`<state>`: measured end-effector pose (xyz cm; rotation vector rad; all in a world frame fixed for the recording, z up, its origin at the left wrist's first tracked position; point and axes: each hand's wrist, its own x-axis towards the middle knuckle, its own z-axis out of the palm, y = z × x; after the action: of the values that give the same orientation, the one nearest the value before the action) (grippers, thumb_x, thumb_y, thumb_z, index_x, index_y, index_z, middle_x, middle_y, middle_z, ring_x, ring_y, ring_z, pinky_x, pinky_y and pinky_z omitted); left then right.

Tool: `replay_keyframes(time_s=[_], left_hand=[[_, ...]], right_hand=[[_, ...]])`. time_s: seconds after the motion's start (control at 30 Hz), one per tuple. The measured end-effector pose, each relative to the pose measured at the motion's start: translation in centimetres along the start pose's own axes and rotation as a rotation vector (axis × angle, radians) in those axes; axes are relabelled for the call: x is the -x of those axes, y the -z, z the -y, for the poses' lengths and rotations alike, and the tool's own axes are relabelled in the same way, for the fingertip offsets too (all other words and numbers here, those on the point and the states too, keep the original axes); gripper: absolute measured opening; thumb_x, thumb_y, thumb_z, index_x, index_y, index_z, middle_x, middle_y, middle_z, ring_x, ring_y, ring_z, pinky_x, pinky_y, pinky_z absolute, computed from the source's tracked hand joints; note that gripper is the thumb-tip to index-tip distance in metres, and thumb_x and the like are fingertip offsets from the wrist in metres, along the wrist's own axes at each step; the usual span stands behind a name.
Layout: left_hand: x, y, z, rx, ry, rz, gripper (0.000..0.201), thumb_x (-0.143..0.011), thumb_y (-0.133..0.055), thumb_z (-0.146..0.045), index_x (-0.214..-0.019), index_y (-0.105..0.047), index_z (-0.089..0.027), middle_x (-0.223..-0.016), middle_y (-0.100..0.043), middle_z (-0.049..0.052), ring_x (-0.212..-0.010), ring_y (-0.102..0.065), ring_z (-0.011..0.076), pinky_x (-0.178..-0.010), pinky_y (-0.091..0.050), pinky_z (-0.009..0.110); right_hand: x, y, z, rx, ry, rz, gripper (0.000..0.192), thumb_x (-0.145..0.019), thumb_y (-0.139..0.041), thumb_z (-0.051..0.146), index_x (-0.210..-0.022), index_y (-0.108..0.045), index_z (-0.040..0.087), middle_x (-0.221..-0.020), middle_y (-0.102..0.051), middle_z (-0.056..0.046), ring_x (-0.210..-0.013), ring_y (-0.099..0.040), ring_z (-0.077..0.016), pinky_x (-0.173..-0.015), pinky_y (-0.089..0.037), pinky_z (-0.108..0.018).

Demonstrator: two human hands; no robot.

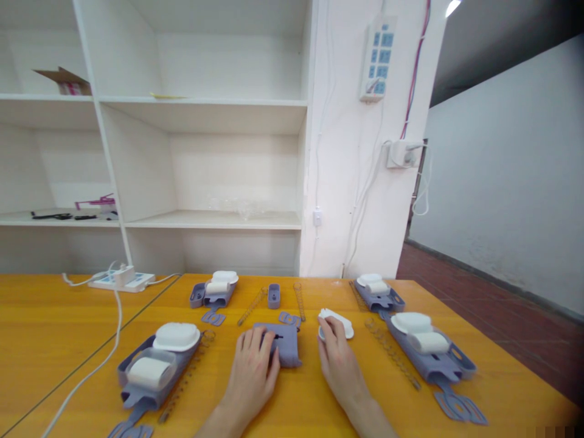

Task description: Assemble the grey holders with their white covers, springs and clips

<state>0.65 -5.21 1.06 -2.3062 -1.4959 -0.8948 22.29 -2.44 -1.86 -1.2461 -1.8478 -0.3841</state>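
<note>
In the middle of the table, my left hand (253, 361) is closed over the left side of a purple-grey plastic housing (287, 345), which lies flat and shows a dark slot. Its fingers rest on top, and the thumb lies along the near side. To the right, my right hand (340, 360) grips a white oval plastic part (343, 322) by its left end, close to the tabletop. Behind the housing are a flat purple-grey cut-out piece (289, 318), a small purple-grey cup (274, 296) and two coil springs (298, 302), (252, 306).
Similar purple-grey trays with white parts stand at front left (159, 371), back left (221, 291), back right (376, 293) and front right (426, 347). Long springs (393, 354) lie beside some. A power strip (122, 278) with a white cable sits at left, before white shelves (212, 222).
</note>
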Motion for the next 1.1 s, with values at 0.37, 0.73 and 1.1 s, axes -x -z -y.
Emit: replay_keyframes(time_s=[0.37,0.73,1.1], left_hand=[[-0.2,0.1,-0.1,-0.01,-0.014,-0.012,0.023,-0.087,-0.04,-0.022,-0.104,-0.054,-0.019,-0.105,-0.052,0.009,-0.096,-0.047,0.0246,-0.085,-0.037,0.041],[-0.2,-0.1,0.1,-0.017,-0.034,-0.04,0.023,-0.085,-0.042,-0.022,-0.104,-0.055,-0.019,-0.104,-0.053,0.009,-0.095,-0.047,0.0247,-0.084,-0.038,0.041],[-0.2,0.2,-0.1,-0.021,-0.01,-0.006,0.023,-0.087,-0.041,-0.024,-0.104,-0.055,-0.019,-0.106,-0.053,0.01,-0.098,-0.047,0.0248,-0.086,-0.037,0.042]], right_hand=[[-0.3,0.9,-0.2,0.166,-0.032,0.051,0.034,-0.086,-0.049,0.023,-0.12,-0.049,0.022,-0.101,-0.06,-0.009,-0.095,-0.055,-0.0256,-0.083,-0.045,-0.043],[-0.2,0.6,-0.4,0.251,-0.036,0.064,0.032,-0.09,-0.044,0.02,-0.121,-0.051,0.022,-0.108,-0.062,-0.007,-0.095,-0.056,-0.0229,-0.085,-0.04,-0.038],[-0.6,0.9,-1.3,0.256,-0.01,-0.034,0.031,-0.093,-0.041,0.026,-0.121,-0.053,0.021,-0.113,-0.062,-0.009,-0.101,-0.057,-0.0216,-0.087,-0.041,-0.037]])
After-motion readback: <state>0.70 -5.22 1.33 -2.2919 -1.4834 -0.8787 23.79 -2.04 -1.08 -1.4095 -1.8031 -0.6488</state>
